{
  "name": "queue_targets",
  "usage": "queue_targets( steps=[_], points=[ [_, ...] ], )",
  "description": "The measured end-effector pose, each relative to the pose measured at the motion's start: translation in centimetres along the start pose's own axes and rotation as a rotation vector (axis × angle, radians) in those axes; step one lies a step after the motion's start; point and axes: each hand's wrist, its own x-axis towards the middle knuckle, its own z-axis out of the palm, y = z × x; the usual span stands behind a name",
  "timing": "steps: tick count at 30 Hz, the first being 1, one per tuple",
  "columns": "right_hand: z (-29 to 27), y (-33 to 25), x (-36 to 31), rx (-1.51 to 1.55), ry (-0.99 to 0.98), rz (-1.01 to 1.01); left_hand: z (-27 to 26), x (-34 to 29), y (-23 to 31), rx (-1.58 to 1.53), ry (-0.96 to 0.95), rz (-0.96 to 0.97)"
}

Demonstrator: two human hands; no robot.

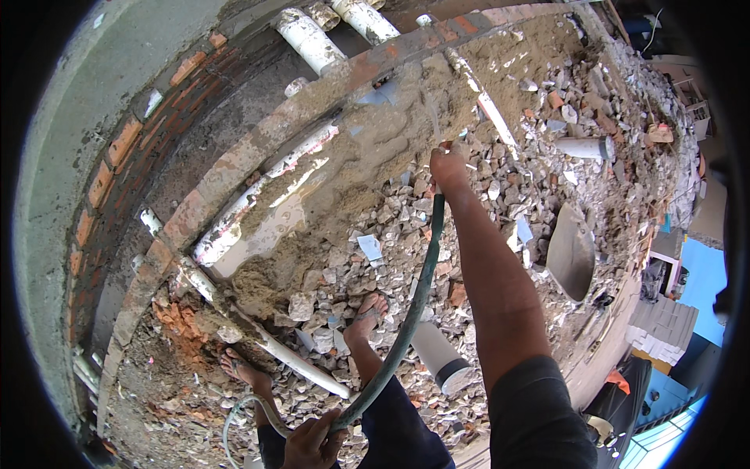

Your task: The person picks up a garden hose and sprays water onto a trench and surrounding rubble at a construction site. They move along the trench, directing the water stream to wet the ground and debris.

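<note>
A green hose (420,301) curves up between my two hands. My right hand (449,168), arm stretched forward, is closed around its far end, and a faint stream of water seems to leave it over the wet sand (391,148). Low in view, my left hand (312,444) wraps around the same hose nearer my body. From there a thinner length of hose (230,426) trails off to the left. Left of the wet sand lies a mud-splashed white pipe (234,223), with a pale puddle (266,234) beside it.
Broken brick and stone rubble (406,227) covers the ground around my feet. A grey metal scoop-like blade (574,254) and a cut white pipe (433,352) lie on it. A low curved brick wall (226,176) borders a trench at left. White pipes (308,39) stick out beyond it.
</note>
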Motion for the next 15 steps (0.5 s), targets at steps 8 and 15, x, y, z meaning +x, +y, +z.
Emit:
queue_targets(
  steps=[8,15],
  points=[
    [-0.2,1.5,0.8,-0.083,0.036,-0.022,-0.5,-0.2,0.3,-0.063,-0.042,-0.108],
    [0.8,5.5,3.6,-0.258,-0.136,-0.192,0.1,-0.3,-0.1,-0.034,0.032,0.008]
  ],
)
